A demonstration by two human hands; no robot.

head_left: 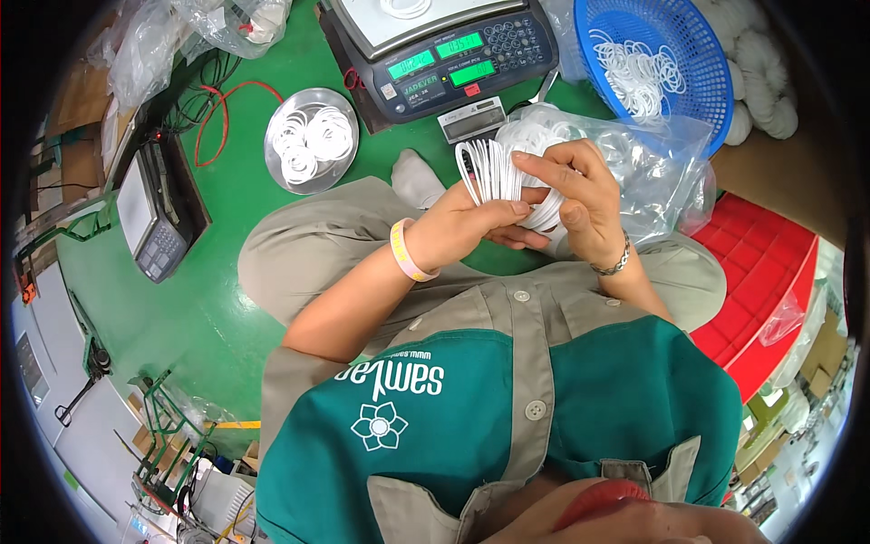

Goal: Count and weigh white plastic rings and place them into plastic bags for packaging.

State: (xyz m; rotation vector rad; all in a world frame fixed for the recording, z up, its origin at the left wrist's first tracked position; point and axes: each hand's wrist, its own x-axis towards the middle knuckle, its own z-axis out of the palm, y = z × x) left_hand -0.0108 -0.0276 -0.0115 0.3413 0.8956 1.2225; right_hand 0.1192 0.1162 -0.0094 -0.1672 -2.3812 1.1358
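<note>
One bundle of white rings (494,172) sits in the left hand (467,220), which is closed around it; the half-curled right hand (587,195) meets its other side, whether gripping I cannot tell. One plate (334,174), between two scales (426,86), and one basket (705,45) hold loose rings (328,133).

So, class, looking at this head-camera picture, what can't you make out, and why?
Head view: the exact count in the bundle of white loops; they overlap.
Head view: parts of the left hand; the bundle covers some fingers.
Head view: the far end of the large scale; the top edge cuts it off.
Head view: the clear bag's full contents; the right hand, folds and glare hide some.
</note>
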